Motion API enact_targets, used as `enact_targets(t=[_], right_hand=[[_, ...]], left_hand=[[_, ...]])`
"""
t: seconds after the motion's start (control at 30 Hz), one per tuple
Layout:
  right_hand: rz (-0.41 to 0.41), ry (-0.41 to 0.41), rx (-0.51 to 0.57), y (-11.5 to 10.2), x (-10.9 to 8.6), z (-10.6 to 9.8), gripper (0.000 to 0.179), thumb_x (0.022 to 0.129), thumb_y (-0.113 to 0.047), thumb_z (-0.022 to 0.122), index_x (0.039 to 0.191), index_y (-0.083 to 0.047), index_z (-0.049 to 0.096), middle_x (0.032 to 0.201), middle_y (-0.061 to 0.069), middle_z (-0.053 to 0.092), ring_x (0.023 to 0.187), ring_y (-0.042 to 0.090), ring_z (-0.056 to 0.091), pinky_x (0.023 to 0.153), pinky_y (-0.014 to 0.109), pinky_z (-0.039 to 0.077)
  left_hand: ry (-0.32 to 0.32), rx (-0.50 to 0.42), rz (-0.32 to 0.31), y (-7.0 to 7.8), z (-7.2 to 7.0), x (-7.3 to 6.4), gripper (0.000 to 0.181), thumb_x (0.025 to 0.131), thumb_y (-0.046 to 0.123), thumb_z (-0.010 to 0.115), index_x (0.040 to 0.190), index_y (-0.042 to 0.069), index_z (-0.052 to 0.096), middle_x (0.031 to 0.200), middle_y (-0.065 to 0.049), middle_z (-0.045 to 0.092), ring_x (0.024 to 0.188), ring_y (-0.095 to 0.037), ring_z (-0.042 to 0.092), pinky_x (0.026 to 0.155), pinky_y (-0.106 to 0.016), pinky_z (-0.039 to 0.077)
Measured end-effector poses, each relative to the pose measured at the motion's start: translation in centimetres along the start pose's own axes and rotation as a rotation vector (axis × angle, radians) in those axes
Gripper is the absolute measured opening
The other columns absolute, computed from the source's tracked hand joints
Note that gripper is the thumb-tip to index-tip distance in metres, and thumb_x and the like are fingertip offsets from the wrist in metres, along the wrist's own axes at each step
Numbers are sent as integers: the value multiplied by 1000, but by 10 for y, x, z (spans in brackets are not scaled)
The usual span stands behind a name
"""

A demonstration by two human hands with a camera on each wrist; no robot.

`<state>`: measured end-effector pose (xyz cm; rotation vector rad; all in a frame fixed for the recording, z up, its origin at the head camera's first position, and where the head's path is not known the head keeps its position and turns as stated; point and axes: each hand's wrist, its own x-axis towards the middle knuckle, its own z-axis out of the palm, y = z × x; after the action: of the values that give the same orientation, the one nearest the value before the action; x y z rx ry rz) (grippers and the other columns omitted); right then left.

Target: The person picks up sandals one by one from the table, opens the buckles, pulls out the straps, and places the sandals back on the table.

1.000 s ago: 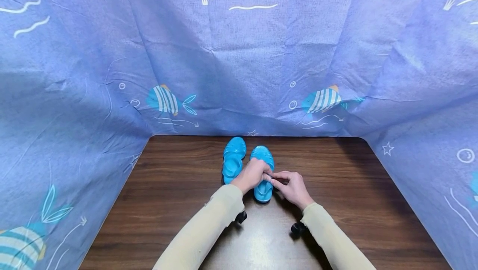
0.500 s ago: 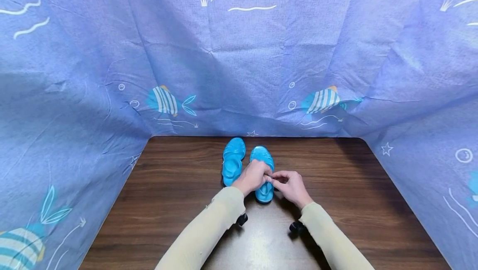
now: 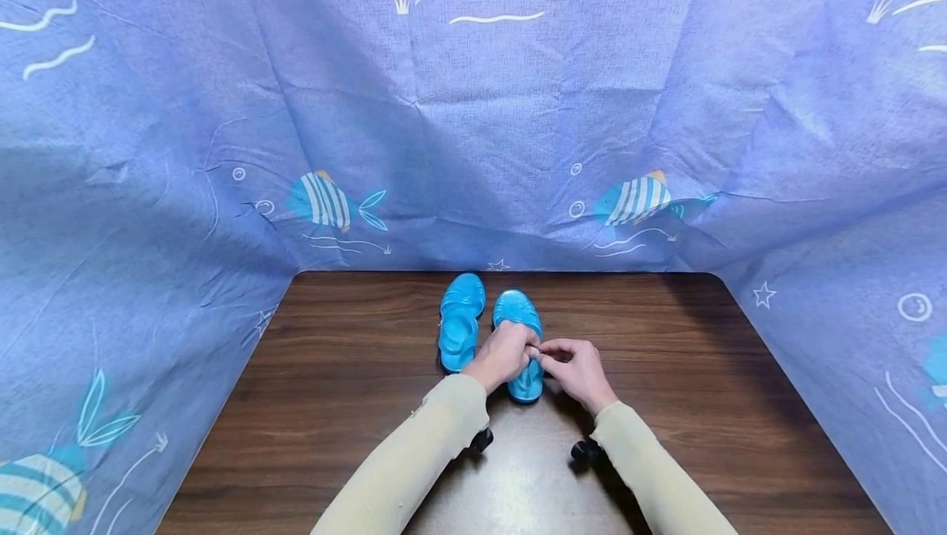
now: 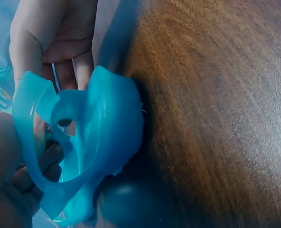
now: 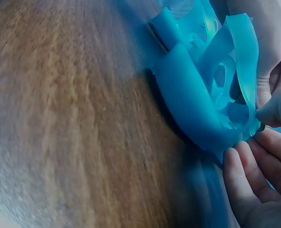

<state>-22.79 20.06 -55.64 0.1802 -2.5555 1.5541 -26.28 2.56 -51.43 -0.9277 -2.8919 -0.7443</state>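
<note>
Two light-blue jelly sandals lie side by side, toes toward the back. Both hands are at the right sandal [image 3: 517, 306]; the left sandal [image 3: 460, 329] lies just beside it. My left hand [image 3: 506, 352] reaches over the right sandal, its curled fingers gripping the ankle strap [image 4: 29, 137] from the inner side. From the outer side, my right hand [image 3: 580, 371] pinches the same strap between thumb and fingertips. In the right wrist view, a small dark piece shows on the strap by the right fingertips [image 5: 233, 159]. Fingers partly hide the fastening.
The dark wood-grain table [image 3: 355, 403] ends at a blue curtain [image 3: 473, 149] with printed fish, which also hangs at both sides. A small black device [image 3: 481, 440] sits under the left wrist, and another black device [image 3: 586, 453] under the right.
Both hands stay at the right sandal with only slight shifts. The sandal's heel end has turned slightly to the right.
</note>
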Motion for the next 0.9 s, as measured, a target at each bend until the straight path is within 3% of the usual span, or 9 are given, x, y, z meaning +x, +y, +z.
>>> enact_targets(t=[0.2, 0.37, 0.6, 0.77, 0.9], right_hand=[[5, -29, 25, 1, -2, -1, 15, 88, -14, 85, 102, -8, 83, 95, 5, 80, 84, 13, 74, 75, 22, 58], [-41, -71, 53, 6, -1, -3, 21, 91, -20, 85, 108, -7, 83, 100, 7, 81, 90, 13, 76, 76, 23, 60], [-51, -60, -7, 2, 1, -3, 16, 91, -19, 85, 104, -9, 84, 97, 4, 81, 88, 12, 74, 76, 23, 59], [-24, -65, 0, 3, 1, -3, 16, 91, -19, 85, 104, -9, 83, 97, 4, 80, 86, 11, 73, 74, 23, 58], [-17, -67, 22, 6, 0, -3, 18, 91, -19, 85, 105, -9, 83, 96, 6, 80, 78, 10, 71, 65, 25, 57]], left_hand=[[-27, -8, -14, 1, -2, 1, 14, 102, 14, 70, 96, 15, 83, 87, 7, 75, 78, -4, 66, 68, -17, 54], [-39, -49, -19, -1, -6, 2, 13, 101, 19, 73, 97, 16, 84, 88, 7, 77, 80, -4, 69, 69, -17, 55], [-22, -39, -38, 0, -7, 2, 14, 101, 17, 72, 97, 18, 85, 89, 9, 77, 84, -6, 70, 73, -19, 56], [11, -98, -84, -1, -7, 0, 14, 102, 16, 71, 97, 18, 84, 90, 8, 77, 89, -6, 70, 77, -21, 58], [29, -143, -109, -2, -7, 1, 14, 102, 17, 71, 97, 17, 84, 91, 7, 78, 92, -8, 71, 80, -23, 58]])
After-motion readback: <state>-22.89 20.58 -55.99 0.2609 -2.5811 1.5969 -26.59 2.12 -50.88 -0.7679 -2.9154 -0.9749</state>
